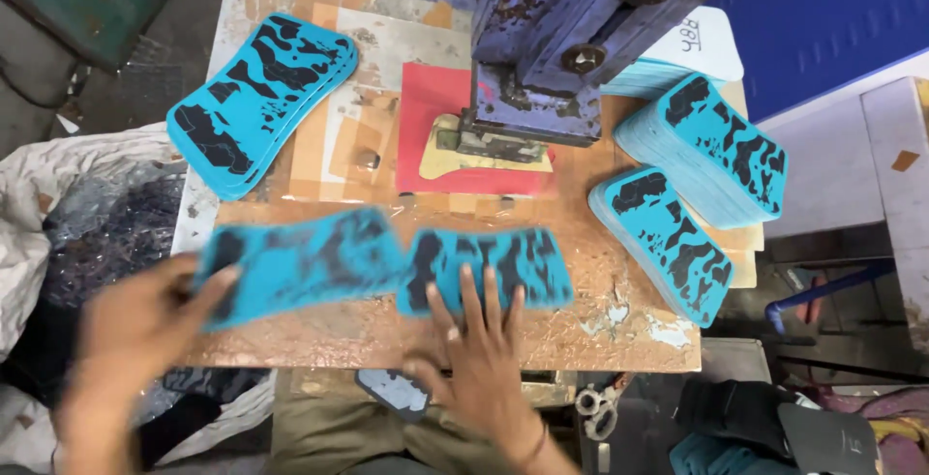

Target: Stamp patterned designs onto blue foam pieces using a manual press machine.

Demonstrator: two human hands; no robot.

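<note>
My left hand (pixel 135 325), blurred by motion, grips the left end of a blue foam sheet with black blotches (pixel 305 262) near the front left of the wooden worktable (pixel 600 325). My right hand (pixel 479 349) lies flat with fingers spread on a second blue sheet (pixel 527 260) at the front middle of the table. Behind both sheets stands a purple metal press (pixel 552 49), its head above a tan shaped plate (pixel 440 158) on a red pad (pixel 426 103).
A stack of blue sheets (pixel 256 98) lies at the back left. Two more stacks, one (pixel 711 146) behind the other (pixel 673 243), sit at the right edge. Scissors (pixel 598 409) hang below the front edge. White sacking (pixel 58 175) is at the left.
</note>
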